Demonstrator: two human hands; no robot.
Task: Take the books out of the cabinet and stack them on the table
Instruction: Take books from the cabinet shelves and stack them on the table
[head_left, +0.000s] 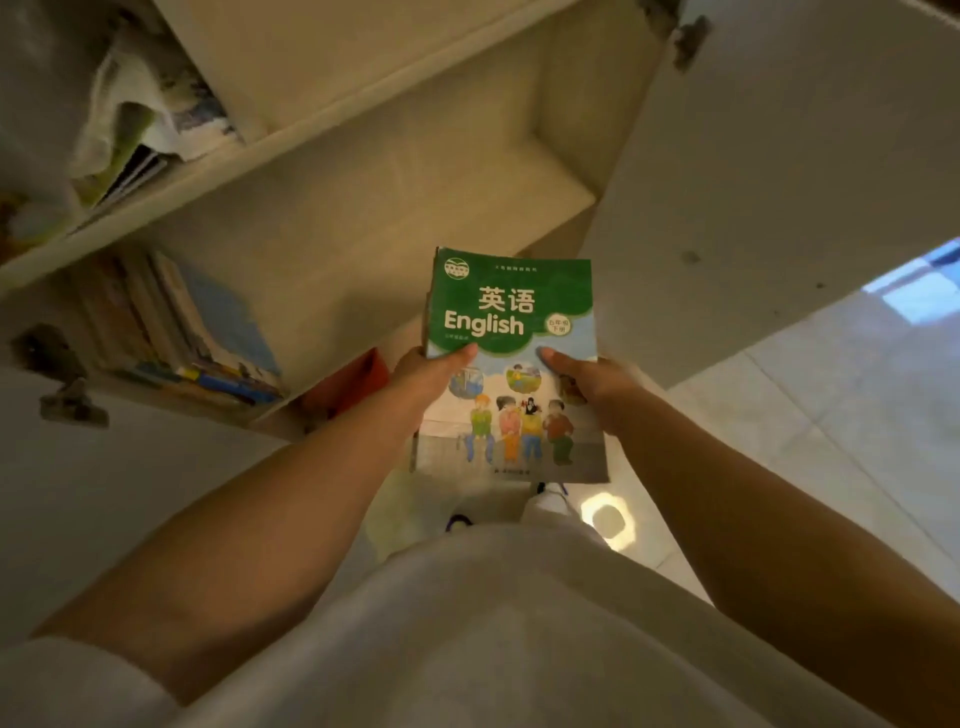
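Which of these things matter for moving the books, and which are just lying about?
Part of the job:
English book, held by left hand and right hand
row of books left on the cabinet shelf

Just lying about:
loose papers on the upper shelf
open cabinet door

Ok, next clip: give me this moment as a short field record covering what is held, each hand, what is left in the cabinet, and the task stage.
held item: English textbook, green cover, face up
left hand: left hand grips the book's left edge, thumb on the cover
right hand: right hand grips the right edge, thumb on the cover
cabinet: cabinet door open; row of books on the lower shelf, more papers above
table: not in view
stage: book out of the cabinet, not yet stacked
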